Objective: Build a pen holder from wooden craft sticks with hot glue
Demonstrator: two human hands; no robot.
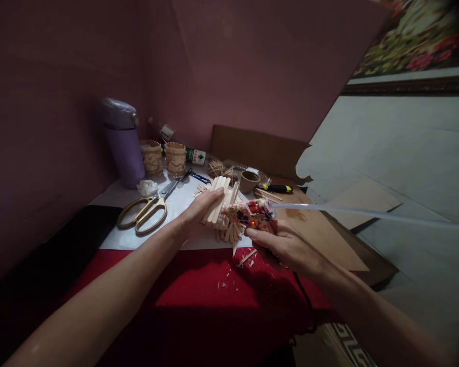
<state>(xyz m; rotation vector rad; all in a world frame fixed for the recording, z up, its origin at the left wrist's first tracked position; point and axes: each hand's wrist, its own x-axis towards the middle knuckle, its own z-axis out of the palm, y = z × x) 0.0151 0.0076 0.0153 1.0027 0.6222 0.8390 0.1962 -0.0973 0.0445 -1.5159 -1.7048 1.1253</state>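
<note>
a row of wooden sticks point(219, 204) is held by the left grip point(199, 211), closed along its near side with the thumb laid over the flat faces, in the air above the worktop point(191, 280). a flower-patterned glue gun point(248, 211) is clasped by the right grip point(279, 242), with its nose brought up to the sticks; whether they are touched cannot be told. the sticks can be judged light, stiff and dry, little inclined to slip but easily snapped across, so they are best taken lightly by the flat faces, with freshly glued joints left unpressed. the gun is presumably light and hard; it is best held by the handle, with fingers kept from the likely hot tip. one clear glue rod point(329, 207) is seen trailing from its back, apparently bendable. four sticks can be made out side by side, with another a little apart to the right; those fanned below point(231, 232) cannot be counted surely. also counted are two wood-toned cups point(175, 159), one purple bottle point(124, 153), one pair of gold-handled scissors point(153, 204), one small brown pot point(249, 181) and one black-and-yellow tool point(277, 188).
</note>
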